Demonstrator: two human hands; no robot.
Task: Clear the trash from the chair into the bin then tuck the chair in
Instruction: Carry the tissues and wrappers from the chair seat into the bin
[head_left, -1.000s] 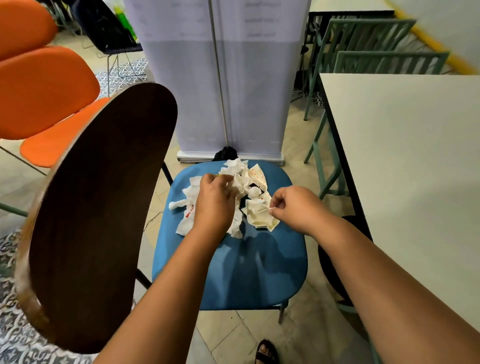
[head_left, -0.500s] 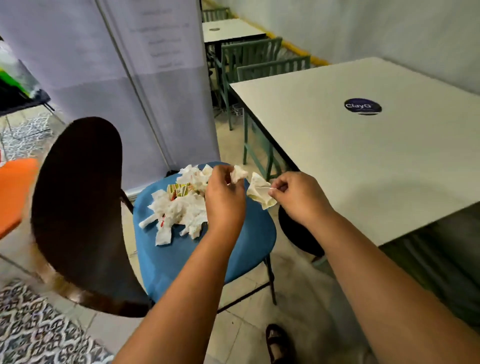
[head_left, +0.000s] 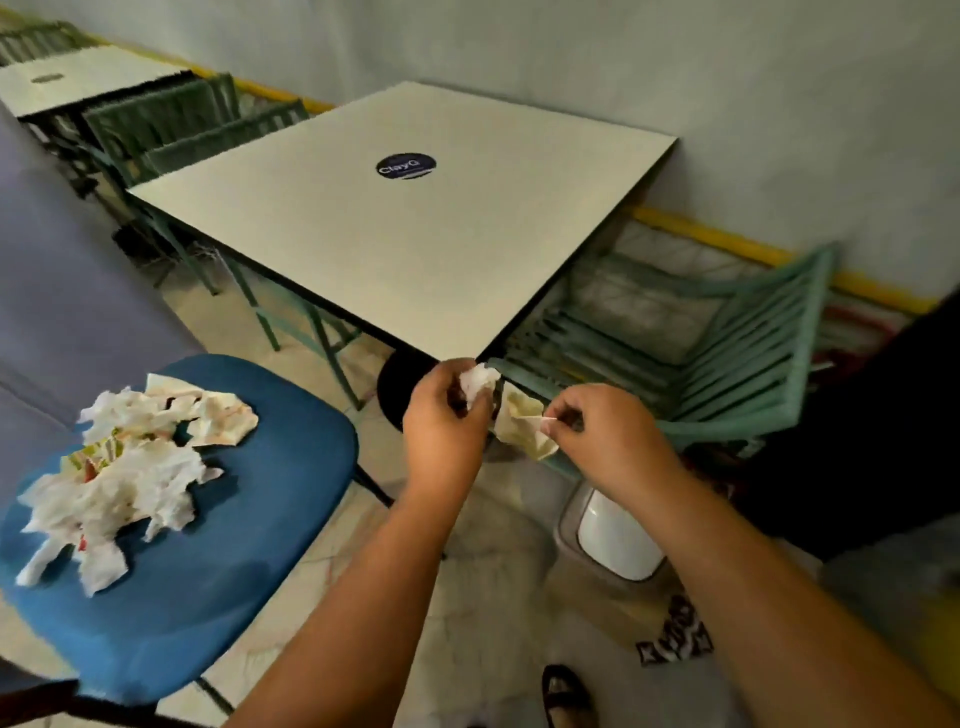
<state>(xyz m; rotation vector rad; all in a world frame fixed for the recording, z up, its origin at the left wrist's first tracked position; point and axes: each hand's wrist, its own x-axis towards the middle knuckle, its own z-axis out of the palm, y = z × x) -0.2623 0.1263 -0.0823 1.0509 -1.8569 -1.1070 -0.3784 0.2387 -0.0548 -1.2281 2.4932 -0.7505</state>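
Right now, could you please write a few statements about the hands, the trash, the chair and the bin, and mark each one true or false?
1. Both hands hold trash: the left hand grips a crumpled white tissue and the right hand pinches a cream wrapper. True.
2. The blue chair seat has been cleared. False: a pile of crumpled tissues and wrappers lies on it.
3. The white bin stands on the floor below the right hand. True.
4. Trash lies on the cream table. False: its top shows only a round dark sticker.
5. The blue chair is tucked under the table. False: it stands clear of it.
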